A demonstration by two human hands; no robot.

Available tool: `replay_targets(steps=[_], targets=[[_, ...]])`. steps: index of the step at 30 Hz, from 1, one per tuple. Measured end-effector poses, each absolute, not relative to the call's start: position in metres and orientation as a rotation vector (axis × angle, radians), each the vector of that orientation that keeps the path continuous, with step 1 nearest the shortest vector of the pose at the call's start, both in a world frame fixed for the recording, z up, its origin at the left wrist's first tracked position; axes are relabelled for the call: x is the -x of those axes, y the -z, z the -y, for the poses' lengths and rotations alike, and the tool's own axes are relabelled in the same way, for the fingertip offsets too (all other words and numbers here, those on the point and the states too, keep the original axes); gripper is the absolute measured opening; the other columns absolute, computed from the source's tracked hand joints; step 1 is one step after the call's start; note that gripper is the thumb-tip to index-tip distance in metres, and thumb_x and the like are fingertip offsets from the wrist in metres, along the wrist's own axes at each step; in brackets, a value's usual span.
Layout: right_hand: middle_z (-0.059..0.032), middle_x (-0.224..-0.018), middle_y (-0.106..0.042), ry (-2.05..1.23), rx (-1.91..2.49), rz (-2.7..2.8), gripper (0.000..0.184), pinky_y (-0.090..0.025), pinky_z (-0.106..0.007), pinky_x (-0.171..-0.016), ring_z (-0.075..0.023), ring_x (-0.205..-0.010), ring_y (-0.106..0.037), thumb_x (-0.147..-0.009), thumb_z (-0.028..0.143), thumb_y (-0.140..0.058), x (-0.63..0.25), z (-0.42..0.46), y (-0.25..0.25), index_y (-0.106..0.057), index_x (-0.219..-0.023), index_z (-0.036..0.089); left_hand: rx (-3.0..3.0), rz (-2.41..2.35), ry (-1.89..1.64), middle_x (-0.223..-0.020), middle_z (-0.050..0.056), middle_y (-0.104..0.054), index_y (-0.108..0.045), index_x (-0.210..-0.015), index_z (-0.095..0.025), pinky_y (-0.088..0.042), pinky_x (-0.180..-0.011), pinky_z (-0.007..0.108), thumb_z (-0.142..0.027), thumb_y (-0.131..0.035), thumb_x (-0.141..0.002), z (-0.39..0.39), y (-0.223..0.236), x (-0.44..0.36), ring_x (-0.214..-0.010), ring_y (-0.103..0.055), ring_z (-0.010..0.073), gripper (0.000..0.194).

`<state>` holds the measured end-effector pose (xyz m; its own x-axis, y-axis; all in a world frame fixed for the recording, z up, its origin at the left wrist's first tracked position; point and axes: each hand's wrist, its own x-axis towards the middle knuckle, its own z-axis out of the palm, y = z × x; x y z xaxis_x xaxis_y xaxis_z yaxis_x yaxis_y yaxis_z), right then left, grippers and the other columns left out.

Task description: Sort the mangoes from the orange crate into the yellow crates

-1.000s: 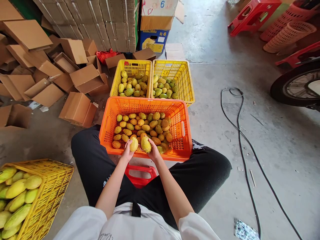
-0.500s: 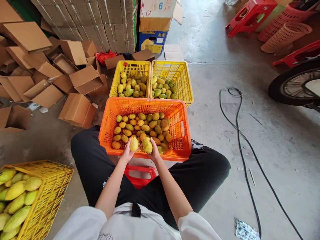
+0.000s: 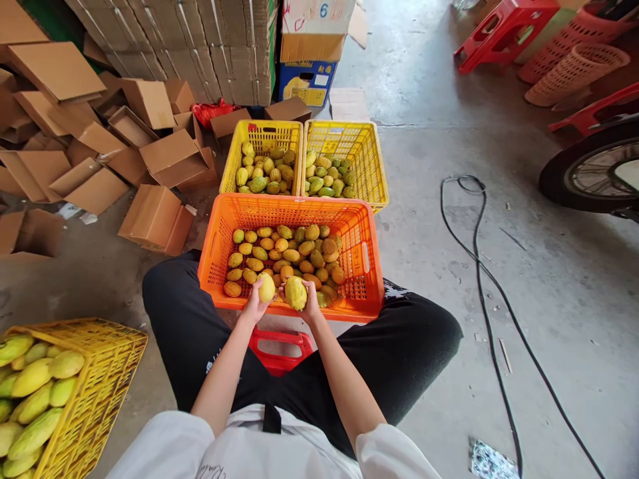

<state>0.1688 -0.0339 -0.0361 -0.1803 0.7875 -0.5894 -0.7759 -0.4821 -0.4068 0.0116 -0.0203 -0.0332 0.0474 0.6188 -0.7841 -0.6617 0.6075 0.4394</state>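
My left hand [image 3: 256, 307] is closed around a smooth pale yellow melon [image 3: 266, 288]. Beside it, my right hand [image 3: 310, 305] grips another yellow melon [image 3: 296, 293], which looks bumpier and has greenish patches. Both fruits are held apart from each other, over the near edge of an orange crate [image 3: 292, 207]. Inside that crate lie many small yellow-orange melons [image 3: 260, 253], some with brownish skins, spread thinner on the left and heaped on the right.
Two yellow crates [image 3: 345, 126] with greenish fruit stand beyond the orange one. At lower left, a yellow crate [image 3: 107, 379] holds larger yellow-green melons. Cardboard boxes [image 3: 154, 216] lie scattered left. A black cable [image 3: 482, 266] and a wheel [image 3: 594, 169] are right.
The melon in my left hand has turned and tilted slightly. My right hand has rolled its melon a little. The view has shifted very slightly.
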Motion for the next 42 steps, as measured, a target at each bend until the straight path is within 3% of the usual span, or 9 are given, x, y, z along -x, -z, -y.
replay_targets(steps=[3, 9, 16, 24, 28, 35, 42], targets=[[-0.0076, -0.086, -0.079, -1.829, 0.917, -0.006, 0.033, -0.066, -0.043, -0.075, -0.0328, -0.100, -0.077, -0.072, 0.048, -0.067, -0.171, 0.033, 0.037, -0.069, -0.093, 0.023, 0.080, -1.111, -0.963, -0.085, 0.008, -0.073, -0.068, -0.115, -0.020, -0.059, -0.066, 0.029, -0.051, -0.065, -0.089, 0.018, 0.028, -0.011, -0.078, -0.072, 0.0215, 0.041], [-0.0091, -0.074, -0.076, -1.886, 0.915, -0.046, 0.038, -0.067, -0.041, -0.071, -0.0321, -0.091, -0.078, -0.075, 0.059, -0.074, -0.172, 0.033, 0.046, -0.068, -0.083, 0.023, 0.133, -1.057, -0.983, -0.089, 0.007, -0.075, -0.068, -0.118, -0.021, -0.061, -0.073, 0.033, -0.045, -0.053, -0.096, 0.019, 0.020, -0.011, -0.076, -0.072, 0.0199, 0.036], [-0.0028, -0.077, -0.077, -1.797, 0.990, 0.003, 0.030, -0.067, -0.037, -0.071, -0.0267, -0.083, -0.079, -0.070, 0.041, -0.085, -0.169, 0.037, 0.057, -0.066, -0.086, 0.024, 0.017, -1.053, -1.006, -0.085, 0.004, -0.073, -0.067, -0.103, -0.019, -0.060, -0.076, 0.032, -0.036, -0.075, -0.082, 0.022, 0.029, -0.011, -0.074, -0.069, 0.0169, 0.028], [-0.0089, -0.088, -0.080, -1.829, 0.917, -0.071, 0.034, -0.067, -0.041, -0.073, -0.0308, -0.091, -0.079, -0.077, 0.048, -0.073, -0.172, 0.033, 0.051, -0.071, -0.097, 0.020, -0.019, -1.061, -1.039, -0.085, 0.003, -0.071, -0.071, -0.103, -0.018, -0.061, -0.087, 0.033, -0.023, -0.077, -0.073, 0.023, 0.037, -0.012, -0.081, -0.068, 0.0170, 0.031], [-0.0091, -0.094, -0.081, -1.774, 0.899, -0.067, 0.037, -0.067, -0.039, -0.076, -0.0290, -0.094, -0.079, -0.079, 0.049, -0.070, -0.172, 0.032, 0.046, -0.072, -0.103, 0.020, 0.034, -1.060, -0.979, -0.081, 0.004, -0.070, -0.071, -0.102, -0.016, -0.062, -0.085, 0.034, -0.027, -0.075, -0.075, 0.021, 0.030, -0.011, -0.076, -0.068, 0.0174, 0.029], [-0.0088, -0.088, -0.081, -1.780, 0.987, -0.051, 0.042, -0.067, -0.040, -0.074, -0.0305, -0.094, -0.078, -0.075, 0.058, -0.077, -0.171, 0.031, 0.051, -0.072, -0.092, 0.020, 0.131, -1.055, -0.979, -0.075, 0.007, -0.070, -0.068, -0.092, -0.016, -0.062, -0.079, 0.036, -0.039, -0.073, -0.079, 0.019, 0.028, -0.011, -0.073, -0.069, 0.0202, 0.027], [-0.0043, -0.088, -0.079, -1.758, 1.024, 0.092, 0.042, -0.065, -0.037, -0.078, -0.0277, -0.097, -0.078, -0.069, 0.050, -0.085, -0.167, 0.033, 0.055, -0.066, -0.097, 0.024, 0.065, -1.088, -1.038, -0.075, 0.003, -0.070, -0.062, -0.087, -0.019, -0.060, -0.076, 0.032, -0.036, -0.085, -0.071, 0.021, 0.028, -0.013, -0.072, -0.070, 0.0174, 0.032]])
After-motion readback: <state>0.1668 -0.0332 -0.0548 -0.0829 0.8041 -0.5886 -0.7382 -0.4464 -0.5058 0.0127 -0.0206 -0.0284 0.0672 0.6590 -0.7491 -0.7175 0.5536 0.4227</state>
